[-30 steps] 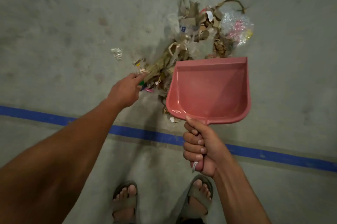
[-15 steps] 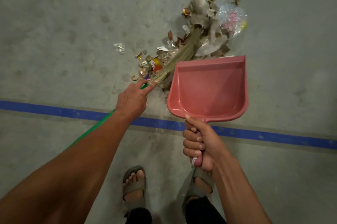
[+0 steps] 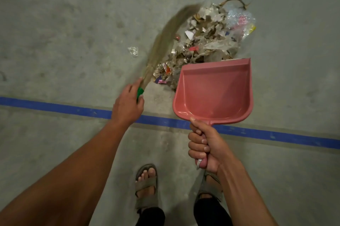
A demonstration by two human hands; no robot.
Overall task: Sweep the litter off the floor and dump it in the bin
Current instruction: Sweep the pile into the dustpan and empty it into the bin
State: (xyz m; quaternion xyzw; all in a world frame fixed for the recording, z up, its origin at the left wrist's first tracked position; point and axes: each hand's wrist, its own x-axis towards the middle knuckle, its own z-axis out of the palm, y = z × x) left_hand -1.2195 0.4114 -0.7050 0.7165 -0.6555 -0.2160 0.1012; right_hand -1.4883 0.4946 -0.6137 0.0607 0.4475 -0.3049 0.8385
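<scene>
My left hand (image 3: 127,104) grips the green handle of a grass broom (image 3: 163,41), whose blurred bristles arc up along the left side of the litter pile (image 3: 207,39). The pile is torn paper, wrappers and clear plastic on the concrete floor. My right hand (image 3: 204,144) grips the handle of a pink dustpan (image 3: 215,91), which is empty, with its front lip at the near right edge of the pile. No bin is in view.
A crumpled clear wrapper (image 3: 133,51) lies alone left of the broom. A blue tape line (image 3: 55,108) crosses the floor under both hands. My sandalled feet (image 3: 147,187) stand below it.
The broom swung from lying across the pile out to its left side, bristles now blurred. My left hand shifted a little left. The dustpan stayed by the pile.
</scene>
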